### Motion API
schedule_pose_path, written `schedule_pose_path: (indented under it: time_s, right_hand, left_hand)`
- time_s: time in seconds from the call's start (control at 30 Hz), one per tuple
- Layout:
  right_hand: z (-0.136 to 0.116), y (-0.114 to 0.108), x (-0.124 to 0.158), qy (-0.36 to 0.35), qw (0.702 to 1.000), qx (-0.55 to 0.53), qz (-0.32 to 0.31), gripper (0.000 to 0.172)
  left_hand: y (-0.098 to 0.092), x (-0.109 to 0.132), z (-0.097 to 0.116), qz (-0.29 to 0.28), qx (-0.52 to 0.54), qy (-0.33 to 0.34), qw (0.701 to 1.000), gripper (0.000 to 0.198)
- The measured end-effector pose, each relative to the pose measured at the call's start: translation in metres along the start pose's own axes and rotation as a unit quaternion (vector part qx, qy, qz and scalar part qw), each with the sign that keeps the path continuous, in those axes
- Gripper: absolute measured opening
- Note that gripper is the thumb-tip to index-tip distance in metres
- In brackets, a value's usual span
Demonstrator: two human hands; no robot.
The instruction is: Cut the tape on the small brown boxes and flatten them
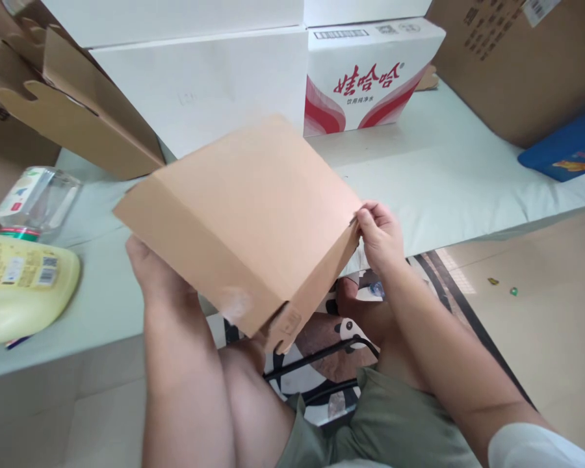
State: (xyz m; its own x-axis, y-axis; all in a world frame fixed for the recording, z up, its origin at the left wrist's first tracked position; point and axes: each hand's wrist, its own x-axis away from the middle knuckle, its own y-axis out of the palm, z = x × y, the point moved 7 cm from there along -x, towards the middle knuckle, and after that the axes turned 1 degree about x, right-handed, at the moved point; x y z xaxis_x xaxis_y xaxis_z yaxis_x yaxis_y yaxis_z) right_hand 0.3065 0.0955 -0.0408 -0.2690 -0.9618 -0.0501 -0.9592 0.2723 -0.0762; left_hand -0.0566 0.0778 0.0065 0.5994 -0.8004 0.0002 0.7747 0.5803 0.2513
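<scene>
Cardboard box: the brown cardboard box [244, 214] is held tilted in the air over the person's lap, at the near edge of the white table [468, 175].
Right hand: the right hand [380, 237] pinches the box's right corner, fingers closed on it.
Left hand: the left hand [153, 273] is under the box's left side. Its fingers are hidden, so their grip cannot be told.
Around: a yellow bottle [19, 286] lies to the left, and a red-printed white carton [370, 71] stands behind.
</scene>
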Motion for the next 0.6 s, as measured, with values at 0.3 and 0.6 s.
schedule_pose_path:
  time_s: [0.3,0.6]
  right_hand:
    - [0.011,0.012,0.004,0.089,0.991,-0.070,-0.068,0.054]
    - [0.006,0.033,0.021,0.128,0.977,-0.147,-0.088,0.056]
  left_hand:
    - [0.016,0.000,0.005,-0.079,0.122,0.005,0.989,0.030]
    - [0.015,-0.001,0.002,-0.096,0.123,0.000,0.988,0.032]
